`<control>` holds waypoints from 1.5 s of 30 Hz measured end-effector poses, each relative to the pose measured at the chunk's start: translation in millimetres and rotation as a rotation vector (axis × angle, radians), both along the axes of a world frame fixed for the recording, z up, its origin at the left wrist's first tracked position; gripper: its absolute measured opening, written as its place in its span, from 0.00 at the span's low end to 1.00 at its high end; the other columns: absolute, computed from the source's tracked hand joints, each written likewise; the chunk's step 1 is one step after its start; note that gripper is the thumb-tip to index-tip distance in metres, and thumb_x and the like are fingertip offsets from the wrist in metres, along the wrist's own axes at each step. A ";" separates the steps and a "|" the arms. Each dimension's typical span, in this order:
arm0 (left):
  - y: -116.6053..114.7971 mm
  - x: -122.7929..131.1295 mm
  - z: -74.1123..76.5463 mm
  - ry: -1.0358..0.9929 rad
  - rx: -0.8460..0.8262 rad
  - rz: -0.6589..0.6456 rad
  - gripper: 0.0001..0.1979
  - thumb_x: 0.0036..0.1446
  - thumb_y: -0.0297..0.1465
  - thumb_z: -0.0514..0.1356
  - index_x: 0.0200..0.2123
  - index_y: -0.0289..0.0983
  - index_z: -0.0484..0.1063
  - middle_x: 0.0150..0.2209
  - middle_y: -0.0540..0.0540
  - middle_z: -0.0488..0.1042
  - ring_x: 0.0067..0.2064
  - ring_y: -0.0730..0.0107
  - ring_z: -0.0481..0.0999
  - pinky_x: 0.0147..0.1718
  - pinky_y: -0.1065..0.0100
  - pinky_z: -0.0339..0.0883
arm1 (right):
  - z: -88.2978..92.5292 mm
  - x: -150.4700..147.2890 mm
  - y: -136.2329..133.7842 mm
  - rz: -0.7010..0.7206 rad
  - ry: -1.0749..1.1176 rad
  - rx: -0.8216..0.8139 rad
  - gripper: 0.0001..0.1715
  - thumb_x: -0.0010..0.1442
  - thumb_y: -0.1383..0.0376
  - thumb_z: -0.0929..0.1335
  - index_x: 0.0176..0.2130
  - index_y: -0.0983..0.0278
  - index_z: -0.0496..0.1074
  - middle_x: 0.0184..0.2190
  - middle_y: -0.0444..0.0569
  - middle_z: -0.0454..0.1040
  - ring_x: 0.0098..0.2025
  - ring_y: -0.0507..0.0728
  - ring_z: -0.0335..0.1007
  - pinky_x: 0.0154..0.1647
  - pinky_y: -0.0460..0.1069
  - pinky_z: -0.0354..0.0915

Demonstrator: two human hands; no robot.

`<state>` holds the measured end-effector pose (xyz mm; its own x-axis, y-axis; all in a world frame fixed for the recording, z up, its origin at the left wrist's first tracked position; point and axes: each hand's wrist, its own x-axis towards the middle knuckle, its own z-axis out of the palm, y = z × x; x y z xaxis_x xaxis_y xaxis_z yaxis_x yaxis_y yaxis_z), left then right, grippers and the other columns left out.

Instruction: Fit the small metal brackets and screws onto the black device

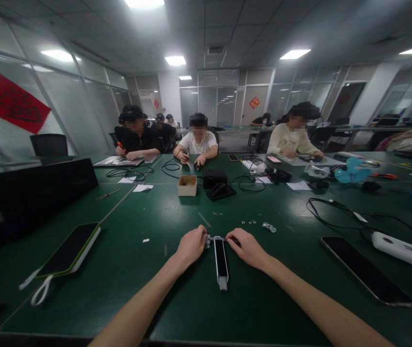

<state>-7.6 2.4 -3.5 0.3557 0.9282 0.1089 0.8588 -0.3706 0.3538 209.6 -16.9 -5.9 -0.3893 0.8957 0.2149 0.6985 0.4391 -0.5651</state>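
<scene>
On the green table in front of me lies a long, narrow device (221, 260) with a black face and a pale frame, its grey end towards me. My left hand (191, 246) is closed on a small silvery metal piece (208, 240), just left of the device's far end. On the opposite side, my right hand (246, 246) has its fingers pinched together by the device's far right corner. Whatever those fingertips hold is too small to make out. Beyond my right hand sit several tiny metal bits (252, 222) and a silvery metal bracket (269, 227).
A green-edged phone (70, 248) lies left and a dark phone (367, 270) right, near a white power strip (405, 251) and black cables. Farther back stand a small cardboard box (187, 186) and a black case (215, 178). Several people sit across the table.
</scene>
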 end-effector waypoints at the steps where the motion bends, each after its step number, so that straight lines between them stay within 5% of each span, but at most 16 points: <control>1: -0.8 1.1 0.5 0.017 -0.001 0.002 0.08 0.64 0.30 0.46 0.41 0.38 0.63 0.36 0.45 0.74 0.38 0.64 0.75 0.34 0.69 0.61 | -0.6 -0.1 0.4 -0.003 -0.004 0.005 0.12 0.63 0.62 0.60 0.39 0.64 0.70 0.37 0.49 0.71 0.38 0.55 0.67 0.39 0.50 0.65; 9: -4.3 7.8 6.2 0.089 -0.006 0.081 0.08 0.63 0.32 0.47 0.43 0.37 0.60 0.33 0.45 0.74 0.35 0.63 0.75 0.30 0.68 0.60 | 8.7 6.1 5.4 -0.001 -0.125 0.106 0.13 0.62 0.60 0.61 0.40 0.63 0.70 0.37 0.49 0.71 0.39 0.55 0.67 0.42 0.51 0.64; 15: -7.4 4.9 9.3 -0.004 0.056 0.017 0.05 0.59 0.29 0.50 0.37 0.37 0.63 0.34 0.46 0.72 0.36 0.66 0.72 0.32 0.69 0.61 | 22.9 50.8 20.6 -0.275 -0.307 0.186 0.14 0.62 0.60 0.60 0.41 0.65 0.70 0.39 0.53 0.71 0.41 0.59 0.66 0.42 0.54 0.62; 19: -9.5 6.3 9.4 -0.005 0.055 -0.027 0.05 0.56 0.29 0.51 0.35 0.38 0.65 0.36 0.47 0.70 0.36 0.67 0.71 0.33 0.70 0.62 | 24.3 87.1 27.2 -0.430 -0.495 0.074 0.11 0.59 0.63 0.62 0.40 0.65 0.69 0.38 0.56 0.71 0.40 0.61 0.67 0.37 0.52 0.62; 23: -9.2 7.5 8.3 0.024 0.056 -0.040 0.05 0.55 0.28 0.52 0.35 0.38 0.66 0.36 0.47 0.69 0.36 0.67 0.71 0.33 0.70 0.62 | 21.6 102.6 28.9 -0.441 -0.542 -0.094 0.09 0.57 0.68 0.62 0.37 0.65 0.69 0.35 0.54 0.73 0.37 0.60 0.70 0.32 0.50 0.60; 31: -8.5 6.4 8.7 0.010 0.040 -0.040 0.05 0.57 0.29 0.51 0.36 0.38 0.66 0.36 0.47 0.69 0.36 0.68 0.71 0.33 0.70 0.62 | 28.3 68.1 18.2 -0.348 -0.327 -0.024 0.06 0.56 0.65 0.63 0.31 0.65 0.67 0.33 0.52 0.71 0.34 0.56 0.68 0.32 0.48 0.61; 38: -11.0 7.2 12.1 0.015 0.062 -0.058 0.05 0.57 0.30 0.51 0.35 0.38 0.65 0.35 0.47 0.69 0.35 0.67 0.71 0.32 0.69 0.62 | 18.2 16.4 0.8 -0.079 -0.085 0.036 0.03 0.53 0.67 0.65 0.28 0.64 0.65 0.45 0.52 0.69 0.48 0.58 0.65 0.46 0.52 0.63; 42: -11.1 7.9 12.0 0.028 0.046 -0.048 0.06 0.58 0.30 0.51 0.35 0.38 0.66 0.36 0.47 0.69 0.36 0.67 0.71 0.33 0.69 0.62 | 14.1 7.1 0.6 -0.075 -0.040 -0.025 0.02 0.55 0.67 0.65 0.31 0.64 0.66 0.40 0.50 0.71 0.41 0.56 0.69 0.42 0.51 0.66; 45: -10.9 7.9 11.3 0.035 0.040 -0.044 0.06 0.58 0.30 0.51 0.36 0.38 0.66 0.36 0.47 0.69 0.36 0.67 0.71 0.33 0.69 0.62 | 13.8 9.2 2.0 -0.087 -0.015 0.008 0.10 0.56 0.66 0.65 0.41 0.65 0.68 0.42 0.50 0.72 0.42 0.56 0.69 0.45 0.53 0.66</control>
